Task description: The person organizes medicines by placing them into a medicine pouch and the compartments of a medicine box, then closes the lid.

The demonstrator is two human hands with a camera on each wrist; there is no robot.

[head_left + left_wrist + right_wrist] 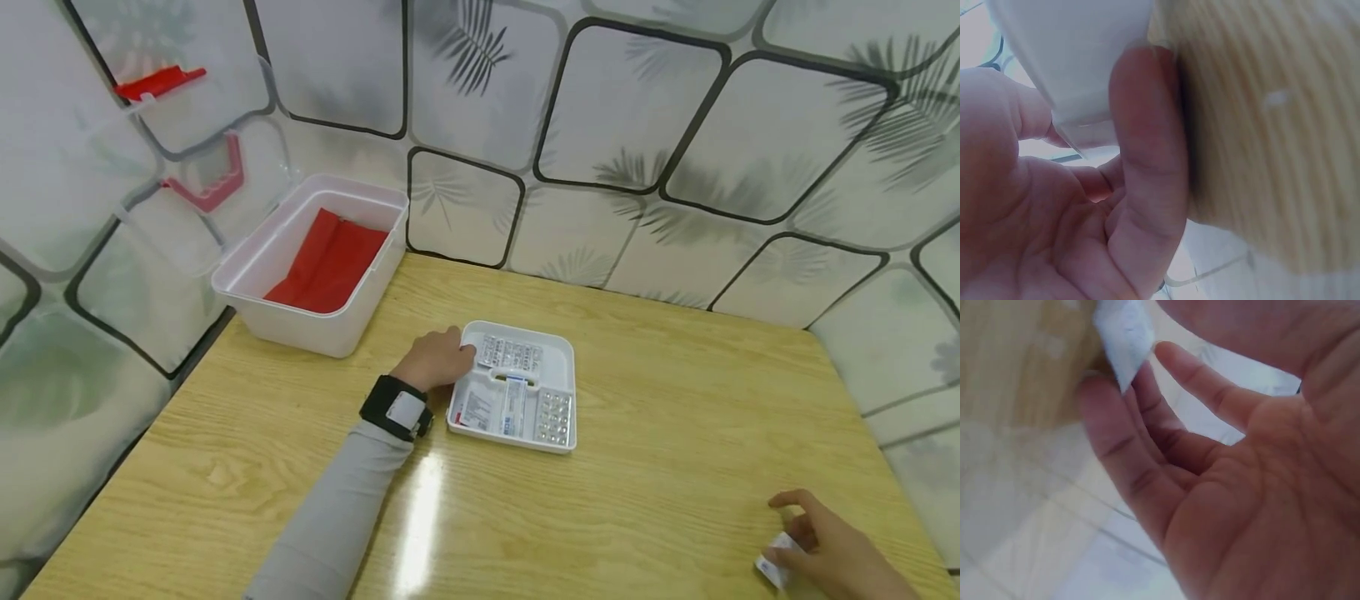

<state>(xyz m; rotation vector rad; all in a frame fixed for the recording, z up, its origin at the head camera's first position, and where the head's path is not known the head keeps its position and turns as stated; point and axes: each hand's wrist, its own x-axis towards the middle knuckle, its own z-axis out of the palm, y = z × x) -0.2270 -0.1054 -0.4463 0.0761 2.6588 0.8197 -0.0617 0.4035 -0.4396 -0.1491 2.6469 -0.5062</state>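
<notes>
A white compartment tray [558, 358] lies on the wooden table, holding blister packs [512, 353], a leaflet-like packet [476, 410], a slim white box with blue print [513, 407] and a pill blister [554, 417]. My left hand [437, 358] grips its left side, thumb over the rim. In the left wrist view, fingers [1147, 125] curl beneath the white tray wall [1079, 50]. Far off at the lower right, my right hand [832, 546] pinches a small white box [774, 567] close to the tabletop. The same box [1125, 337] appears partly hidden in the right wrist view.
At the back left stands a translucent plastic bin [315, 329] with red cloth [337, 258] inside. Its clear lid [255, 150] with a red handle [217, 183] leans up behind it. Patterned fabric [480, 92] surrounds the wooden table [660, 467] at the back and sides.
</notes>
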